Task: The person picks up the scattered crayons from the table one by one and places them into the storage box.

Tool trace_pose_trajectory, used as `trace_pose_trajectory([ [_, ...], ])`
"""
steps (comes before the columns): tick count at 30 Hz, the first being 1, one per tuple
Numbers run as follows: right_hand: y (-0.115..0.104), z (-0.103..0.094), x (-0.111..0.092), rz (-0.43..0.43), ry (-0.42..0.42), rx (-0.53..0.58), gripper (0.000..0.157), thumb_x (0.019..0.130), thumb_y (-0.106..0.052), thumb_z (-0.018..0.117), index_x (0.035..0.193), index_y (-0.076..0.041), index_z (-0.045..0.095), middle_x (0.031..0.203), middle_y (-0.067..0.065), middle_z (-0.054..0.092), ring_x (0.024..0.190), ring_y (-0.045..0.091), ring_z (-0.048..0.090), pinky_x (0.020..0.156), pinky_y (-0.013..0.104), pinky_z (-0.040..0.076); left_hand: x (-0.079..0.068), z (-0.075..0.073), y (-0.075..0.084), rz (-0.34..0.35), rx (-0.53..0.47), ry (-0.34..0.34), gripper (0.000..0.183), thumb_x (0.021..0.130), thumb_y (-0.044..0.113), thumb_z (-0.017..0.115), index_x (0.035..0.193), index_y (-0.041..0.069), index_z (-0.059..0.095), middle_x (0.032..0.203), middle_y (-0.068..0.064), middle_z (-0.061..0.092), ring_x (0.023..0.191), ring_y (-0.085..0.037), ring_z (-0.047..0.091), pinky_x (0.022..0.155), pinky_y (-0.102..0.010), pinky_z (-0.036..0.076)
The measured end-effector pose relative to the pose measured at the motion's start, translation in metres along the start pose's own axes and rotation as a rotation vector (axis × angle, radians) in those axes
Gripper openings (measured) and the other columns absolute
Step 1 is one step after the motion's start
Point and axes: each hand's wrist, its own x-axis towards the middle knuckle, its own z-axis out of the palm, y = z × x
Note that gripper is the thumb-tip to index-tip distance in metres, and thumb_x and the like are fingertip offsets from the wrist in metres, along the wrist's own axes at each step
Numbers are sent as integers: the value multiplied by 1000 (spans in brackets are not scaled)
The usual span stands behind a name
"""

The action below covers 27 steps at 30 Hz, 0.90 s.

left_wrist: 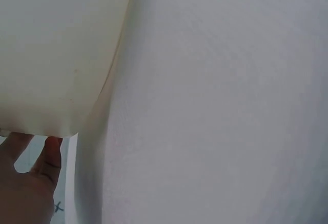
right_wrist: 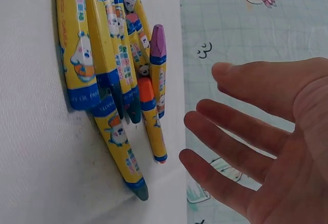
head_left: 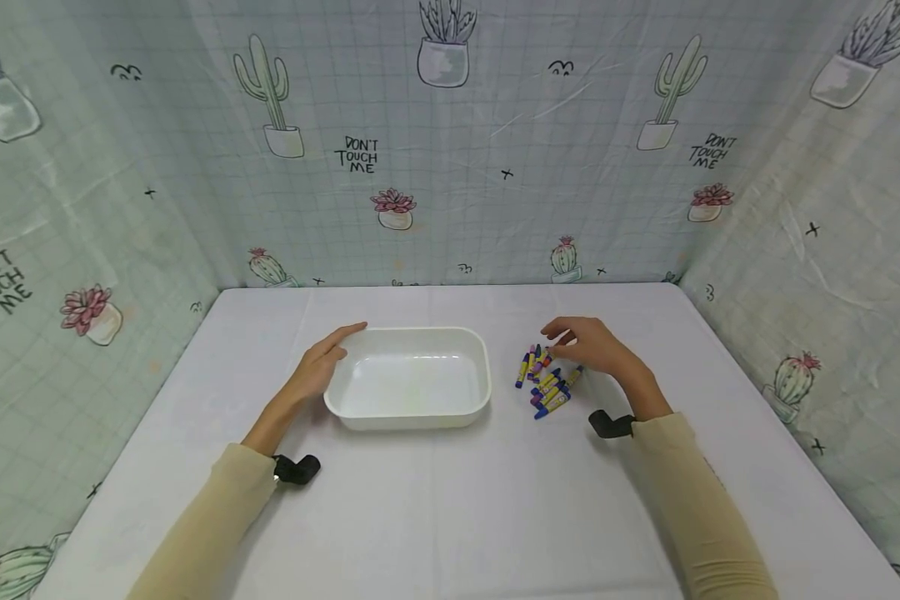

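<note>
Hovering near “OIL PAS” crayons [right_wrist: 123,62], right hand [head_left: 594,345] hangs relaxed; left hand [head_left: 319,367] grips tray [head_left: 408,383].

Left hand [head_left: 319,367] extends forward; right hand [head_left: 592,343] points inward, fingers [right_wrist: 225,141] parted.

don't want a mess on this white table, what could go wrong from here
The loosely piled crayons in yellow-and-blue wrappers might roll apart if the right hand knocks them. The bare purple crayon tip could smear the white table. The glossy white rectangular tray might slide if the left hand at its rim pushes it.
</note>
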Motion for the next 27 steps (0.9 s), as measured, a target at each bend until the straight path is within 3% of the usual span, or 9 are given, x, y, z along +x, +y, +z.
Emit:
trace_pose_trajectory([
  [7,2,8,3,8,23,-2,30,96,-7,66,125,-2,71,122,16,73,113,33,67,96,51,57,4,2,-1,9,-17,1,57,106,10,30,160,24,40,171,-9,30,156,-39,31,124,-62,28],
  [15,-2,19,9,21,15,52,26,91,-2,71,116,-6,76,121,13,73,112,33,68,96,50,59,4,2,-5,19,-26,4,57,108,12,29,163,24,34,173,-8,24,160,-38,21,127,-65,16],
  [19,-1,23,12,-5,13,7,21,89,-1,75,108,-9,79,118,11,75,116,32,67,99,51,56,5,3,-7,32,-45,-8,57,108,12,28,163,23,33,173,-9,24,158,-39,23,126,-66,17],
  [27,2,30,15,-69,11,-25,19,85,5,76,91,-12,81,106,7,76,104,27,68,89,45,59,3,3,-5,21,-52,-21,57,108,13,28,164,24,32,173,-8,23,159,-39,21,127,-66,15],
])
